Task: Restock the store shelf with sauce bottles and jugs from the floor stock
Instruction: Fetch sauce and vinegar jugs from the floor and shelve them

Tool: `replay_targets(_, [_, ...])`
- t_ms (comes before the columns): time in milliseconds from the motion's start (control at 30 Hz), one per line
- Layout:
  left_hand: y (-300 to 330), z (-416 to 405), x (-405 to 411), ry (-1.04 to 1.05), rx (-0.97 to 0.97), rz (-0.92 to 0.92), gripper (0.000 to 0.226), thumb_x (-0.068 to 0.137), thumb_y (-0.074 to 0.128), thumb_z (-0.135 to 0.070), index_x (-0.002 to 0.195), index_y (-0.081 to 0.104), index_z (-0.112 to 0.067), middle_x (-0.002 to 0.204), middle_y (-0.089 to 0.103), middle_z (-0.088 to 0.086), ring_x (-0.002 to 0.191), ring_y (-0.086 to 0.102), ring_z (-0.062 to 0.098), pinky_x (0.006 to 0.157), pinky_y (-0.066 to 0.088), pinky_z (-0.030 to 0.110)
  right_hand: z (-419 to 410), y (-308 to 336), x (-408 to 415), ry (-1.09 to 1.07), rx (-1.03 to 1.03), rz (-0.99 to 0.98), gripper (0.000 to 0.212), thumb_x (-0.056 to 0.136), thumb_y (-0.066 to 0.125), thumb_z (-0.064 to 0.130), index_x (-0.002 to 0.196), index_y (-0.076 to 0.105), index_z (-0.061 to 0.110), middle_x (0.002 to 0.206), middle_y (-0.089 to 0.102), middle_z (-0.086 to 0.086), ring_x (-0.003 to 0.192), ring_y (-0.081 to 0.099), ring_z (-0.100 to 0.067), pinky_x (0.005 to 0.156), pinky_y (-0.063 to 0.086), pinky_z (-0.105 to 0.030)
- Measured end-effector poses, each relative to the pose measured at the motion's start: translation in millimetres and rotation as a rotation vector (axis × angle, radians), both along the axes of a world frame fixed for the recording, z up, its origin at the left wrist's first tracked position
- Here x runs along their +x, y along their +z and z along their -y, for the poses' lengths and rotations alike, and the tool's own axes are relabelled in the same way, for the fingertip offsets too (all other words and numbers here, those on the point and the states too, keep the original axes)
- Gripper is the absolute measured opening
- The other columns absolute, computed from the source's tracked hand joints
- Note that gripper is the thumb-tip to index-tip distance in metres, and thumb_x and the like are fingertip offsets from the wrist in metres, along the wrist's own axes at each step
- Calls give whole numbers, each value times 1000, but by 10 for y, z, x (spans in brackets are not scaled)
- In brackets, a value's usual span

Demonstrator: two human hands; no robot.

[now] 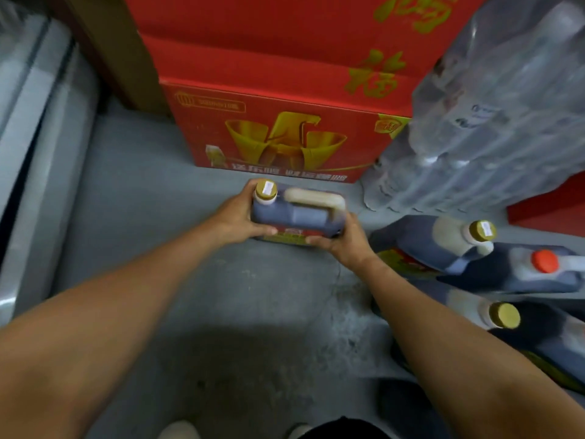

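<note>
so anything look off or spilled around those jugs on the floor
No spill shows. The jug held between the left hand and right hand looks intact. The floor jugs at right lean on each other in a loose pile rather than standing upright.

The red carton (269,134) standing on the floor carries large gold Chinese characters; on the stacked cartons above it (285,49) one large gold character reads as 福, and the one above that is cut off by the frame edge. Along the bottom of the front carton runs a line of white Chinese characters, too blurred to read. A gold-outlined box with small print sits at its upper left, also illegible. The small white stickers on the gold caps of the jugs (297,213) and the jug labels are blurred beyond reading.
</note>
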State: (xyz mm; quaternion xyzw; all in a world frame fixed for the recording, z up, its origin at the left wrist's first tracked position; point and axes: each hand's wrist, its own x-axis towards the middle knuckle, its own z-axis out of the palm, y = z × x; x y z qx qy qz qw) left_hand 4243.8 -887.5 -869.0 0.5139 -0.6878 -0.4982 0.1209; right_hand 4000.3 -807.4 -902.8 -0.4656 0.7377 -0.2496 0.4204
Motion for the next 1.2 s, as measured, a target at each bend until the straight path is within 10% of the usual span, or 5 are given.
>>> replay_targets(300, [-136, -61, -54, 79, 61, -162, 87, 73, 84, -1, 136, 30, -26, 131, 53, -2, 122, 53, 11, 103, 45, 25, -12, -348, 28, -90, 62, 117, 63, 61, 97, 26, 108, 57, 36, 123, 64, -12, 112, 65, -26, 95, 56, -49])
replay_targets(467, [-132, -17, -36, 41, 62, -164, 87, 76, 82, -5, 144, 29, -20, 129, 53, -6, 115, 52, 2, 85, 39, 0, 49, -563, -36, -93, 119, 214, 114, 36, 97, 57, 129, 56, 6, 126, 65, -11, 113, 66, -21, 90, 59, -32])
replay_targets(900, [703, -1244, 540, 249, 468, -185, 78, 70, 85, -4, 133, 41, -20, 130, 56, -7, 115, 56, 0, 99, 44, 15, -1105, 644, 381, 64, 500, 366, 75, 65, 81, -21, 133, 49, -12, 107, 69, -8, 84, 69, 1, 70, 57, -19])
replay_targets(1033, [1447, -1593, 820, 312, 543, -175, 80, 69, 89, -10, 136, 46, -15, 132, 61, 0, 120, 59, 10, 102, 48, 27, -1401, 1370, 623, 67, 604, 462, 73, 69, 88, -2, 133, 53, 10, 118, 70, -9, 95, 72, -9, 73, 60, -25])
replay_targets(1200, [2651, -1946, 1072, 474, 567, -201, 68, 77, 77, 8, 129, 43, -19, 115, 60, -11, 90, 58, -22, 78, 45, 3, -1543, 2418, 936, 110, 692, 454, 88, 55, 96, 25, 132, 57, 12, 116, 72, -11, 97, 73, -17, 68, 57, -28])
